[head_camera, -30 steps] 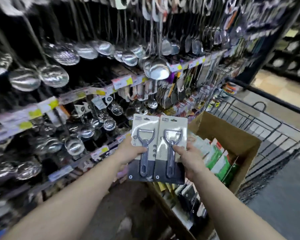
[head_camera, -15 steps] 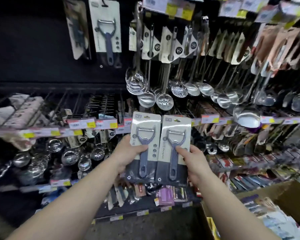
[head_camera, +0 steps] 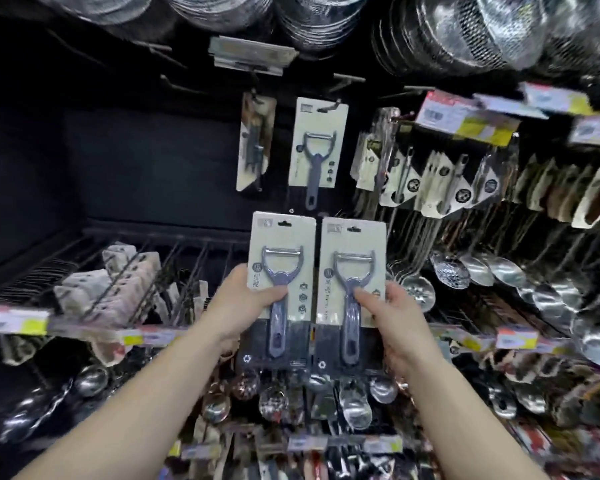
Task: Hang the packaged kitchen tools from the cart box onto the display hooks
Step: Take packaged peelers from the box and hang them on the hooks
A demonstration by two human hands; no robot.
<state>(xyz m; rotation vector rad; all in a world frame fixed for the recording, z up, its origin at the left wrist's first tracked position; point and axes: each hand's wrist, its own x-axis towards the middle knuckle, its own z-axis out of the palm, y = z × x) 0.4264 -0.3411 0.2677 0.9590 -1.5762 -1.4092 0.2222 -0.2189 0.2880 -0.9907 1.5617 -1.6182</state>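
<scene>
Now both hands hold carded peelers side by side below a hanging peeler card (head_camera: 317, 147): the left hand (head_camera: 248, 299) grips the left peeler pack (head_camera: 283, 289), the right hand (head_camera: 392, 317) the right peeler pack (head_camera: 350, 292). Fingers behind the cards are hidden, and the price labels (head_camera: 465, 119) are too blurred to read.

You hold two peelers: the left peeler (head_camera: 280, 292) and right peeler (head_camera: 351, 299) have matt grey plastic handles and thin bright metal blades, each on a smooth paper card, pale above and dark below. The hung peeler (head_camera: 315, 157) looks the same. The ladles (head_camera: 499, 271) are polished, mirror-glossy metal. The strainers (head_camera: 465, 32) overhead are fine, shiny wire mesh.
</scene>
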